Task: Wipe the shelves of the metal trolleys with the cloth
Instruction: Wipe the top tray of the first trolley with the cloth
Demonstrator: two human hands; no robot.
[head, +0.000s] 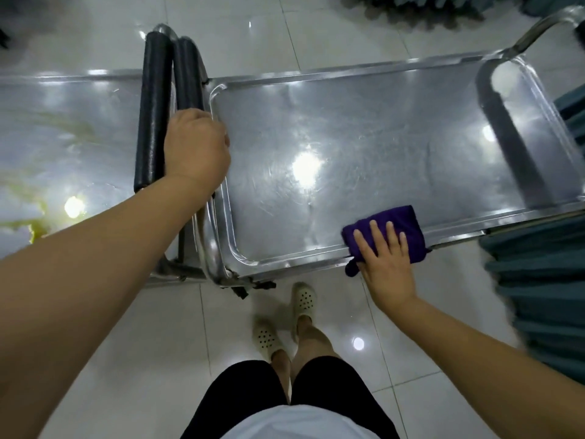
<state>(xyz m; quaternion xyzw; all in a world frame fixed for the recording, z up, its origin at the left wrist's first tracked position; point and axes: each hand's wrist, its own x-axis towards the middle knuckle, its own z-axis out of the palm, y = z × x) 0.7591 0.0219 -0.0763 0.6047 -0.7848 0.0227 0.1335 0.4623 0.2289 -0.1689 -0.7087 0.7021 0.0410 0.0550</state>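
Note:
A shiny metal trolley shelf [364, 147] with a raised rim fills the middle and right of the head view. A folded purple cloth [402, 223] lies on its near edge, partly hanging over the rim. My right hand [384, 267] presses flat on the cloth with straight, spread fingers. My left hand [196, 150] grips the black padded handle [186, 74] at the left end of this trolley. A second trolley's shelf [63, 137] lies to the left, with greenish smears on it, and has its own black handle [153, 112].
Stacks of teal folded fabric [544, 296] stand close on the right, and more lie at the top right. White glossy floor tiles [126, 359] surround the trolleys. My feet in pale clogs [285, 318] are just in front of the trolley's near edge.

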